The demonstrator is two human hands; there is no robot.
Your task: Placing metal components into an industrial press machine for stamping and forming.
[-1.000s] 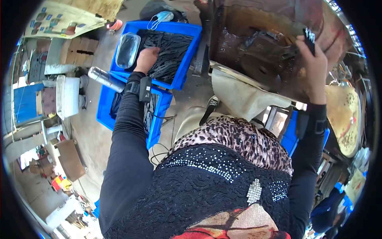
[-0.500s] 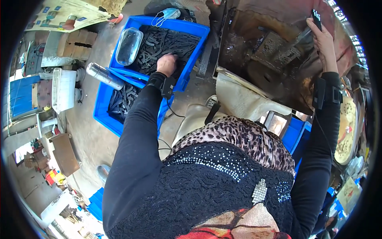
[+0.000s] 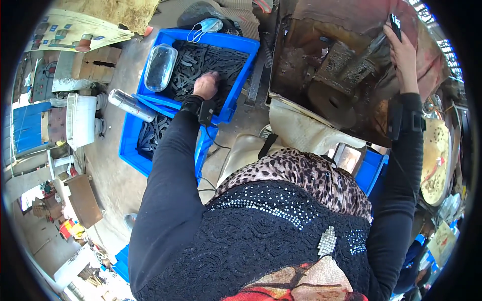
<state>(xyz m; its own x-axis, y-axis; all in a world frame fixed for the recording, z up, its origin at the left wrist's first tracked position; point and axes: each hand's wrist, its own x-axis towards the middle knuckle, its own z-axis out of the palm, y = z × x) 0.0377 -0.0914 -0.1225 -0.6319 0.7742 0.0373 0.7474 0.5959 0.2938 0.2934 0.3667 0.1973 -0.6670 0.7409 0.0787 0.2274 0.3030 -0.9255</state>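
My left hand [image 3: 206, 86] is down in a blue bin [image 3: 246, 47] among many thin dark metal strips [image 3: 223, 56]. Its fingers curl downward, and whatever they hold is hidden beneath the hand. Up at the far right, my right hand [image 3: 403, 52] closes around a small oblong black object [image 3: 396, 26] with white marks, over the edge of a dirty, wet machine basin [image 3: 296, 47]. Inside that basin lies a round disc-like wheel [image 3: 331, 104], next to a gritty block [image 3: 337, 61]. A clear plastic tray [image 3: 160, 67] rests on the strips, left of my left hand.
A second blue bin [image 3: 131, 156] with more strips stands nearer, a metal flask [image 3: 131, 104] lying across its corner. A face mask [image 3: 208, 25] hangs at the far bin's back rim. Pale sheeting [image 3: 301, 123] drapes from the basin's front edge.
The whole view has shifted slightly, with the bins and basin lower in the picture. My left hand stays in the strips, moved a little; my right hand remains at the black object.
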